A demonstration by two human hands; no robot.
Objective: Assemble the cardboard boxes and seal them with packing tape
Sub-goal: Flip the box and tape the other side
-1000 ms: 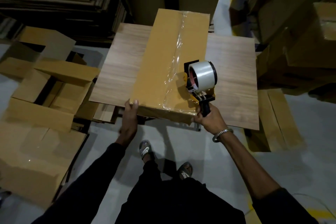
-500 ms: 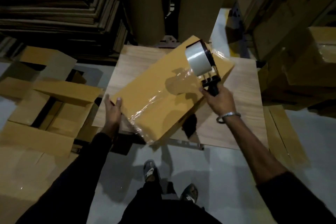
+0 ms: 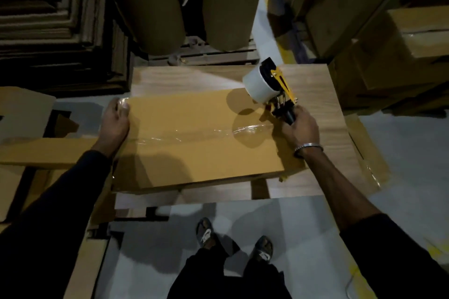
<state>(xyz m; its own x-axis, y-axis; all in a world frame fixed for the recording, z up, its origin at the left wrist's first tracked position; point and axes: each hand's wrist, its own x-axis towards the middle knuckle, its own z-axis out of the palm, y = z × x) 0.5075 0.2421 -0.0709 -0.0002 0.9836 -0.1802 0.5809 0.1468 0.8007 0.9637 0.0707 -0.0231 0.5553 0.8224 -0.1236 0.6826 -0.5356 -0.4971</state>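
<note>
**Cardboard box taped along its seam, dispenser lifted at the right end**

The cardboard box (image 3: 201, 138) lies flat across the middle of the frame on the wooden bench (image 3: 323, 94), a strip of packing tape (image 3: 218, 132) running along its centre seam. The left hand (image 3: 116, 122) presses on the box's left end, fingers laid over the edge and grasping nothing. The right hand (image 3: 297, 126) is clenched round the handle of the tape dispenser (image 3: 272, 87), which is tilted up just off the box's right end.

Risks, as I judge them: the tape looks wrinkled near the right end, so it may not bond flat and the seam could lift. If the left hand eases off, the box may slide on the smooth bench. Whether the strip is already cut I cannot tell; if not, pulling away could peel it.

Counted: one box on the bench, one dispenser, one roll, two hands, and one silver bracelet (image 3: 308, 147) on the right wrist. More boxes are stacked at the upper right and lie open at the left, too dim to count
</note>
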